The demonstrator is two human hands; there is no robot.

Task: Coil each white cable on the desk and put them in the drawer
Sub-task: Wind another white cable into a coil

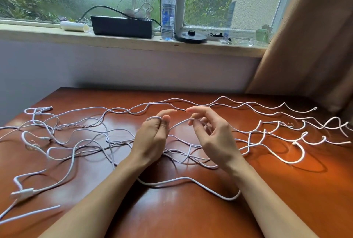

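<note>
Holding one thin white flexible cable [179, 123] just above the glossy reddish wooden desk [191, 209]: my left hand [152, 138] curls round its loop, my right hand [212, 134] pinches it; light, limp, tangle-prone, so I'd grip near an end

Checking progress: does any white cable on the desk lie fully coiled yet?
No, the white cables sprawl loose and tangled across the desk, one merely held between the left hand and right hand.
</note>
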